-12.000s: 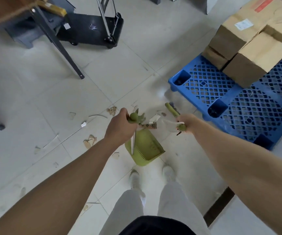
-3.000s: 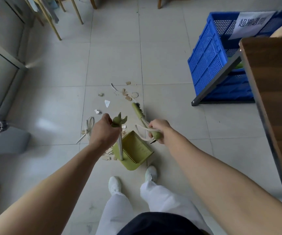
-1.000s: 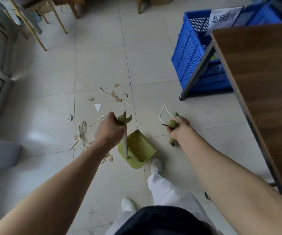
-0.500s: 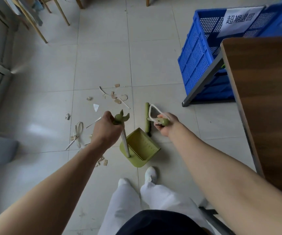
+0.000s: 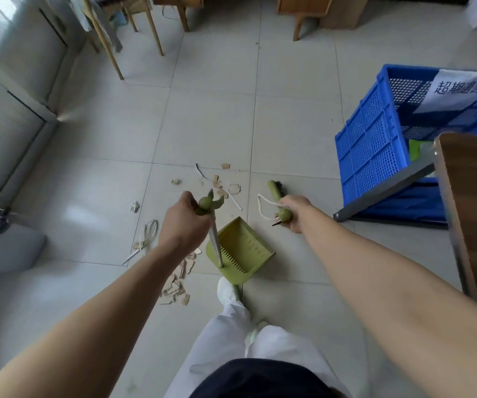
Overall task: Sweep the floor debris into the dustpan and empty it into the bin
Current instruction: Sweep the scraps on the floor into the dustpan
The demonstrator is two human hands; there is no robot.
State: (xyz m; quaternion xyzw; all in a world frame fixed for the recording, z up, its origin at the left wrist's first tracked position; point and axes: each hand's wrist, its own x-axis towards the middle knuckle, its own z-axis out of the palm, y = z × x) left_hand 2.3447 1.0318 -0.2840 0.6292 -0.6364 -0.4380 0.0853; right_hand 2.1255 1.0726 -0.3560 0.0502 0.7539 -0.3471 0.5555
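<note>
Both hands gripping | our left hand (image 5: 182, 225) holds the dustpan (image 5: 243, 251) by its upright handle, pan on the floor (image 5: 289, 133) near our shoe (image 5: 227, 291) | our right hand (image 5: 293, 211) holds the broom (image 5: 274, 188), head beside scattered debris (image 5: 220, 191).

The pale tiled floor (image 5: 208, 124) is carrying the green dustpan (image 5: 243, 248), which is sitting on it. Beyond the dustpan, cardboard scraps (image 5: 220, 187) and a white strip (image 5: 235, 200) are lying scattered. Left of the dustpan, a looped white cord (image 5: 149, 234) and a crumpled paper bit (image 5: 134, 207) are lying apart, and torn brown pieces (image 5: 177, 280) are lying just beside its near-left corner. Well right of the dustpan a blue crate (image 5: 372, 147) is standing, and a white shoe (image 5: 227, 291) is standing just behind the dustpan.
</note>
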